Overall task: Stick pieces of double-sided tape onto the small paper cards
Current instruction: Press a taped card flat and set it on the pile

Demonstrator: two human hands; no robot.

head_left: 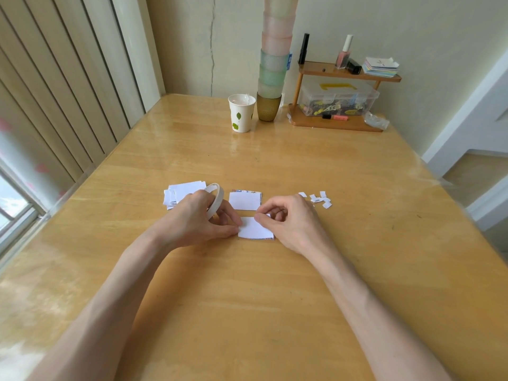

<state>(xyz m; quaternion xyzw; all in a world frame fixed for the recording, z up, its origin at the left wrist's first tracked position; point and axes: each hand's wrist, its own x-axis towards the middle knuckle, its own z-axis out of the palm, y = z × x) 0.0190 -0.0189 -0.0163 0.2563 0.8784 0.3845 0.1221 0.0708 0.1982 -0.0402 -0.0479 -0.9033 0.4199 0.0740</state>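
- Loose pile of small paper cards (184,192): lies on the table (275,298) to the left, just beyond the left hand; white backs up.
- Left hand (198,218): fingers curled round the tape roll (214,199), which stands on edge in the grip; thumb and one fingertip also touch the left edge of the working card.
- Working card (254,228): flat on the table between the two hands, white side up. Judged very light, thin and pliable, and likely to skid on the glossy tabletop. It is best pinned at an edge with a fingertip, not lifted.
- Second small pile of cards (244,200): just beyond the working card, with printed colour showing along its far edge.
- Right hand (288,224): thumb and forefinger closed in a pinch on a small white piece (268,215) at the working card's far right corner. Whether this is tape or its backing cannot be told. Tape of this kind is judged tacky and best handled by one corner.
- White scraps (319,200): scattered to the right, near the right hand.
- Paper cup (241,112): far side, printed with green leaves. No writing in the scene is legible.
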